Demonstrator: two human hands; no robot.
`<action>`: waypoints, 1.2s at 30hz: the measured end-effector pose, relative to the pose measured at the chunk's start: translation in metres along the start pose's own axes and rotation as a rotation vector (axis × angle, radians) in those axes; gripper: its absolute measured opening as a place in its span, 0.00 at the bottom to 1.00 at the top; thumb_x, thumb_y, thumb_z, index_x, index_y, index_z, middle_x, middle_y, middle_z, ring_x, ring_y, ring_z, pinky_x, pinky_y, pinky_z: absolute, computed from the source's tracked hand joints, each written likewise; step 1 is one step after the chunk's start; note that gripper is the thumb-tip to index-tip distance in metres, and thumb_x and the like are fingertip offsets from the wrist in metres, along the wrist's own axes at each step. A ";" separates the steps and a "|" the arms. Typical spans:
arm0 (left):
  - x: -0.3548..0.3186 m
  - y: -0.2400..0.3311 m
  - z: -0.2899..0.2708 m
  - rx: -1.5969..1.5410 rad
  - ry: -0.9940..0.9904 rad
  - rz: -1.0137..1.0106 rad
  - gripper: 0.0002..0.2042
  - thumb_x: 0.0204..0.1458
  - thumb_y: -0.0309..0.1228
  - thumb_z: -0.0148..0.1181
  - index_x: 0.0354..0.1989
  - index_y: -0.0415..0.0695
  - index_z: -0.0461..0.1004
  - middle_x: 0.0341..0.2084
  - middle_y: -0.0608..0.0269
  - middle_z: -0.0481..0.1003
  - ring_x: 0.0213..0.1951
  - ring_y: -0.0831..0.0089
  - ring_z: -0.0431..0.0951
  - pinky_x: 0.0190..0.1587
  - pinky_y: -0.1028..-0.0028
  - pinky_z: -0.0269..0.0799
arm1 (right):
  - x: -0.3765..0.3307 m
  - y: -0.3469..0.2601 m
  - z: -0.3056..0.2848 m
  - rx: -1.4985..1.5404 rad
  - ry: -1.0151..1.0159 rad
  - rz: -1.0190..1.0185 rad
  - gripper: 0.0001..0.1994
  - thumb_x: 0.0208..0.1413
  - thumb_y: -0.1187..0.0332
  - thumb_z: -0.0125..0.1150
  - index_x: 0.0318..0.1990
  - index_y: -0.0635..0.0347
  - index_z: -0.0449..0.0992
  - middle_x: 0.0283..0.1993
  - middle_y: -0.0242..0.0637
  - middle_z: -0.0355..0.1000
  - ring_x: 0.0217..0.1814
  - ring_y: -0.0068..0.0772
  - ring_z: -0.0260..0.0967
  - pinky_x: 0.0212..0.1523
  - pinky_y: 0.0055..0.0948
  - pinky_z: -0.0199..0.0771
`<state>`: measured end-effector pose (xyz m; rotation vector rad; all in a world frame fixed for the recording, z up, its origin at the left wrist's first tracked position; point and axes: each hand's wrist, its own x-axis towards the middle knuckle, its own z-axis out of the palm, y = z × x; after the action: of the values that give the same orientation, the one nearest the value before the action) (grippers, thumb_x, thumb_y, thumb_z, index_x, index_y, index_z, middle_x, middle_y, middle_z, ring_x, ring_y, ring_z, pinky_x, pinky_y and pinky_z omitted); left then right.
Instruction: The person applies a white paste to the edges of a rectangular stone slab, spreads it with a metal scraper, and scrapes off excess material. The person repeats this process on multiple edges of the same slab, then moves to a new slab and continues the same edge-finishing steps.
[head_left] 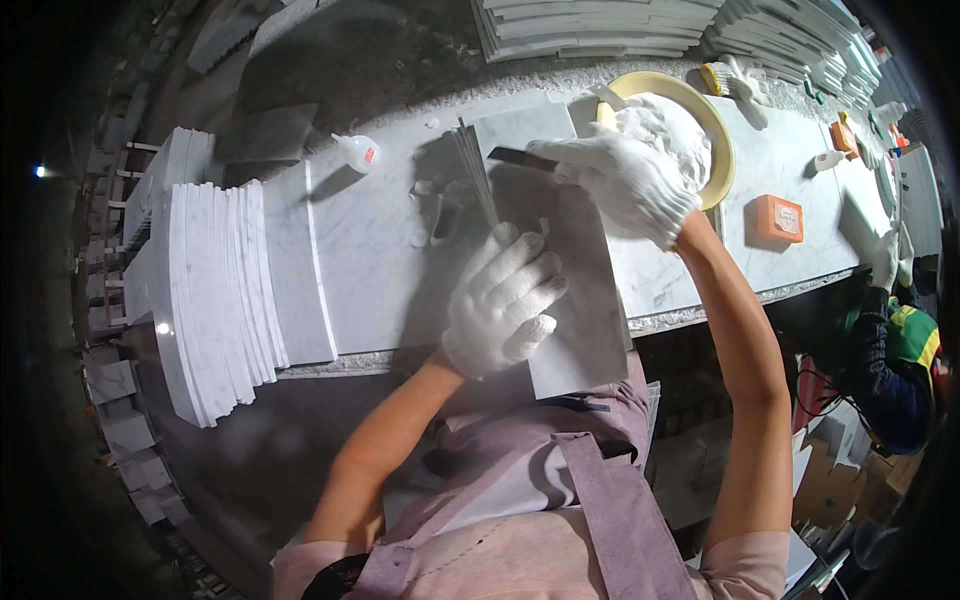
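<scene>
Both my hands wear white knitted gloves. My right hand is closed on a dark flat blade that points left over the upper part of a grey-white marble tile. The tile lies in front of me, its near end reaching past the bench edge toward my apron. My left hand is at the tile's left edge, fingers apart and slightly bent; I cannot tell how firmly it touches. Behind my right hand stands a yellow bowl with lumpy white material inside.
A stack of marble tiles stands on edge at the left, near a small white bottle. On the right are an orange box and another bottle. More tile stacks rise behind. A co-worker's gloved hands appear at far right.
</scene>
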<state>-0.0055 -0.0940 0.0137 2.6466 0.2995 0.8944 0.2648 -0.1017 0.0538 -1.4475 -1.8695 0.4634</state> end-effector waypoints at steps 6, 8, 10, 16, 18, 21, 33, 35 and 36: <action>-0.002 0.022 -0.007 -0.263 -0.148 -0.076 0.23 0.68 0.50 0.51 0.57 0.48 0.81 0.63 0.55 0.77 0.73 0.54 0.67 0.78 0.47 0.52 | -0.078 -0.051 -0.019 0.540 0.247 0.780 0.26 0.67 0.78 0.56 0.73 0.57 0.71 0.39 0.27 0.72 0.31 0.14 0.65 0.32 0.20 0.68; 0.008 0.026 -0.006 -1.010 -0.307 -0.450 0.29 0.66 0.56 0.53 0.67 0.51 0.75 0.68 0.55 0.73 0.75 0.57 0.64 0.80 0.50 0.47 | -0.108 -0.065 -0.012 0.550 0.318 0.788 0.28 0.64 0.79 0.55 0.73 0.59 0.70 0.52 0.32 0.77 0.42 0.19 0.70 0.46 0.22 0.74; 0.029 0.004 -0.009 -0.551 -0.434 -0.230 0.31 0.66 0.59 0.49 0.69 0.52 0.73 0.69 0.54 0.71 0.76 0.54 0.62 0.80 0.49 0.47 | -0.131 -0.073 0.000 0.574 0.382 0.827 0.29 0.63 0.80 0.54 0.73 0.62 0.69 0.54 0.36 0.76 0.44 0.21 0.69 0.47 0.24 0.74; 0.108 -0.098 -0.034 0.713 -0.017 -0.271 0.30 0.62 0.54 0.59 0.64 0.44 0.76 0.64 0.52 0.75 0.70 0.50 0.69 0.76 0.47 0.54 | -0.160 -0.105 0.030 0.308 0.496 0.617 0.34 0.54 0.87 0.58 0.72 0.66 0.70 0.47 0.44 0.74 0.43 0.35 0.74 0.45 0.33 0.77; 0.110 -0.098 -0.027 0.583 0.074 -0.217 0.29 0.63 0.51 0.59 0.64 0.41 0.76 0.66 0.49 0.73 0.71 0.48 0.67 0.76 0.48 0.55 | -0.158 -0.118 0.032 0.163 0.511 0.468 0.36 0.51 0.89 0.61 0.71 0.64 0.70 0.48 0.45 0.74 0.45 0.38 0.74 0.46 0.34 0.78; 0.108 -0.076 0.001 0.506 -0.059 -0.043 0.25 0.62 0.46 0.62 0.63 0.44 0.78 0.64 0.52 0.75 0.71 0.50 0.68 0.76 0.50 0.58 | -0.149 -0.135 0.040 0.317 0.478 0.466 0.37 0.50 0.91 0.63 0.70 0.61 0.72 0.49 0.45 0.73 0.47 0.37 0.74 0.44 0.32 0.80; 0.173 -0.147 0.022 0.492 -0.198 -0.537 0.19 0.68 0.47 0.47 0.45 0.46 0.80 0.43 0.59 0.84 0.49 0.59 0.82 0.58 0.59 0.73 | -0.123 -0.131 0.063 0.038 0.359 0.286 0.38 0.44 0.82 0.65 0.69 0.64 0.72 0.34 0.35 0.82 0.35 0.42 0.75 0.38 0.39 0.76; 0.173 -0.139 0.021 0.554 -0.176 -0.459 0.18 0.67 0.47 0.49 0.44 0.47 0.80 0.42 0.59 0.84 0.48 0.60 0.82 0.58 0.59 0.73 | -0.123 -0.131 0.065 0.043 0.407 0.244 0.38 0.42 0.78 0.74 0.67 0.60 0.75 0.34 0.37 0.80 0.31 0.42 0.74 0.31 0.39 0.74; 0.174 -0.136 0.021 0.597 -0.136 -0.353 0.18 0.67 0.47 0.50 0.44 0.47 0.80 0.41 0.59 0.84 0.47 0.60 0.82 0.58 0.58 0.73 | -0.122 -0.130 0.067 0.056 0.406 0.222 0.38 0.42 0.78 0.74 0.67 0.60 0.75 0.35 0.37 0.81 0.31 0.41 0.74 0.31 0.39 0.75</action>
<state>0.1306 0.0784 0.0423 3.0058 1.1075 0.5651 0.1419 -0.2474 0.0557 -1.5830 -1.3753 0.2950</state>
